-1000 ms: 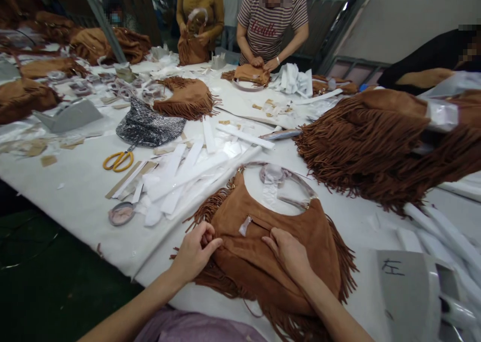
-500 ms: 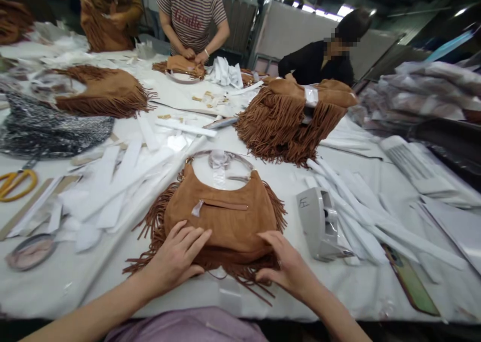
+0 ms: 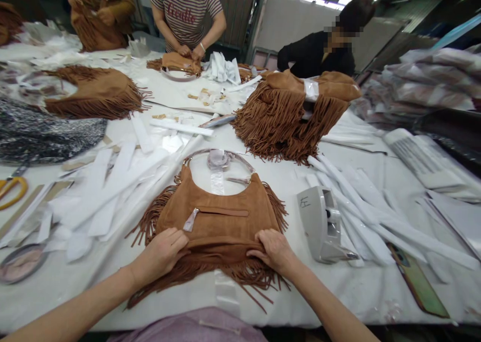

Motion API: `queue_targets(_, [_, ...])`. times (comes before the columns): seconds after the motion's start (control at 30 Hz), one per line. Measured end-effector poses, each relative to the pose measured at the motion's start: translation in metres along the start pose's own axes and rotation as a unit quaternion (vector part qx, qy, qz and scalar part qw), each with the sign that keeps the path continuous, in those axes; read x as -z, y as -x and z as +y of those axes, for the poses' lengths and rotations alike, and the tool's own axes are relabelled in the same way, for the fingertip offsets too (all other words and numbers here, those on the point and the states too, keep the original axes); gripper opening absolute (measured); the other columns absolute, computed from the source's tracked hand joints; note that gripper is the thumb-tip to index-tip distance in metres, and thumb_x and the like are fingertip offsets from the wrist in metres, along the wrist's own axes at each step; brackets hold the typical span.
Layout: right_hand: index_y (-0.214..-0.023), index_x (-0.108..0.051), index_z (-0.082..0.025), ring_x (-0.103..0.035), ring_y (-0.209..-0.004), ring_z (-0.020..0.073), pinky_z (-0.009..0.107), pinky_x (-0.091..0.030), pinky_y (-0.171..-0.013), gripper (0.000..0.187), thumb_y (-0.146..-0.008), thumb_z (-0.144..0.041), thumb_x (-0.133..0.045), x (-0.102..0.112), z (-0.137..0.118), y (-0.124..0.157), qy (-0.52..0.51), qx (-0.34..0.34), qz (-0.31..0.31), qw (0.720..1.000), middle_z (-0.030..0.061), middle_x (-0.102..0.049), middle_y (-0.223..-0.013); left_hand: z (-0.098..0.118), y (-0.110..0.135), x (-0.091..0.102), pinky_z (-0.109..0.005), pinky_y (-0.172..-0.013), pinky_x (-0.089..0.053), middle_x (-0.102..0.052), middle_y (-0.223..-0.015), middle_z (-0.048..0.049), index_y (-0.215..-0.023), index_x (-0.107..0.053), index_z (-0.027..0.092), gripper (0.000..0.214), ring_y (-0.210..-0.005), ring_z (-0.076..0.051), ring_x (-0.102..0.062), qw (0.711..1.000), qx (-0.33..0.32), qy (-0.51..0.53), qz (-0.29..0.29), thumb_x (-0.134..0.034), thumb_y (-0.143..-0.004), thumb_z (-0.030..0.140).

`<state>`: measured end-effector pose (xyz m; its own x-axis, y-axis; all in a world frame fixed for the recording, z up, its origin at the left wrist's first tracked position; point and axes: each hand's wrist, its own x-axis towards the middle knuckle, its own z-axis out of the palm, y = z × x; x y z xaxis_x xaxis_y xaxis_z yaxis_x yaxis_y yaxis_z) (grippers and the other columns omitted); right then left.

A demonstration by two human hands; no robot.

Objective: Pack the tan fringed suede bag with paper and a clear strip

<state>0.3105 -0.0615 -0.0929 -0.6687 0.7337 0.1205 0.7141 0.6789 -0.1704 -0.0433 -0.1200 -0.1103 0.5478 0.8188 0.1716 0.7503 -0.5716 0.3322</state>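
Note:
In front of me a brown fringed handbag (image 3: 221, 216) lies flat on the table, its handle away from me. A zip runs across its face, with a wrapped pull at the left end. My left hand (image 3: 165, 251) is closed on the bag's lower left edge, fingers curled over it. At the lower right edge my right hand (image 3: 274, 249) grips the bag too, thumb below and fingers on top. Fringe hangs out at both sides and towards me. A clear strip (image 3: 217, 176) from a tape roll shows inside the handle loop.
A grey tape dispenser (image 3: 319, 224) and a phone (image 3: 419, 282) lie to the right, beside white strips (image 3: 361, 211). Stacked fringed bags (image 3: 293, 111) stand behind. Scissors (image 3: 13, 189) and paper scraps (image 3: 101, 191) lie left. Several people work across the table.
Both hands have closed from lying spread on the bag to gripping its lower corners. The bag's lower edge now looks folded and stretched between them. The view has shifted slightly.

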Motion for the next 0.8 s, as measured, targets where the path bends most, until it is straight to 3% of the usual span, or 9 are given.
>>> queue_targets(0.1, [-0.084,-0.053,-0.019,-0.055,-0.07,0.0182,0.03,-0.041,-0.066,0.046,-0.065,-0.052,-0.078,0.006,0.012,0.009,-0.062,-0.029,0.007,0.998,0.001,-0.059,-0.074,-0.01,0.002,-0.002,-0.03,-0.069,-0.039,-0.053,-0.08,-0.0035,-0.08,-0.049,0.018,0.014,-0.075,-0.018,-0.048,0.999,-0.015,0.044,-0.011,-0.045,-0.094,0.019])
queue_targets(0.23, [-0.095,-0.055,-0.02,-0.059,-0.086,0.0199,0.032,-0.045,-0.076,0.047,-0.064,-0.044,-0.082,0.043,0.028,0.023,-0.147,-0.063,0.001,0.987,0.0031,-0.064,-0.091,-0.017,-0.002,0.005,-0.029,-0.071,-0.042,-0.055,-0.083,-0.0031,-0.084,-0.05,0.018,0.014,-0.078,-0.017,-0.05,0.994,-0.02,0.085,-0.061,-0.047,-0.094,0.027])
queue_targets(0.33, [-0.104,-0.056,-0.022,-0.058,-0.096,0.0224,0.036,-0.042,-0.085,0.048,-0.069,-0.043,-0.079,0.059,0.029,0.025,-0.145,-0.035,-0.02,0.989,0.0059,-0.064,-0.101,-0.007,-0.004,0.015,-0.033,-0.082,-0.044,-0.058,-0.103,-0.0068,-0.105,-0.053,0.018,0.019,-0.092,-0.02,-0.053,0.996,-0.02,0.071,-0.055,-0.052,-0.092,0.03])
queue_targets(0.43, [-0.11,-0.055,-0.021,-0.055,-0.101,0.0242,0.039,-0.039,-0.087,0.054,-0.069,-0.047,-0.078,0.056,0.022,0.021,-0.126,0.013,-0.053,0.991,0.0079,-0.062,-0.105,0.014,-0.002,0.018,-0.043,-0.096,-0.039,-0.051,-0.125,-0.0132,-0.128,-0.043,0.017,0.047,-0.112,-0.027,-0.048,1.0,-0.01,0.013,0.007,-0.059,-0.087,0.033])
queue_targets(0.57, [-0.097,-0.055,-0.018,-0.053,-0.093,0.0229,0.038,-0.036,-0.082,0.037,-0.076,-0.043,-0.073,0.043,0.014,0.014,-0.081,0.046,-0.086,0.992,0.007,-0.061,-0.096,0.03,0.007,0.008,-0.05,-0.1,-0.035,-0.053,-0.122,-0.0154,-0.124,-0.048,0.014,0.043,-0.113,-0.031,-0.046,0.997,0.029,-0.051,0.046,-0.061,-0.086,0.029])
queue_targets(0.7, [-0.079,-0.05,-0.019,-0.047,-0.079,0.0195,0.034,-0.034,-0.074,0.01,-0.081,-0.021,-0.059,0.036,0.014,0.008,-0.047,0.072,-0.076,0.993,0.0044,-0.056,-0.081,0.018,0.011,0.005,-0.044,-0.093,-0.039,-0.056,-0.112,-0.0122,-0.114,-0.053,0.015,0.036,-0.103,-0.026,-0.05,0.999,0.038,-0.015,0.018,-0.062,-0.085,0.033])
queue_targets(0.8, [-0.074,-0.046,-0.019,-0.043,-0.071,0.0188,0.032,-0.033,-0.065,0.011,-0.075,-0.011,-0.054,0.024,0.017,0.009,-0.043,0.059,-0.049,0.996,0.0031,-0.052,-0.074,0.002,0.01,0.009,-0.037,-0.083,-0.042,-0.058,-0.102,-0.0074,-0.104,-0.056,0.018,0.028,-0.093,-0.023,-0.052,0.998,0.043,0.035,-0.043,-0.06,-0.086,0.039])
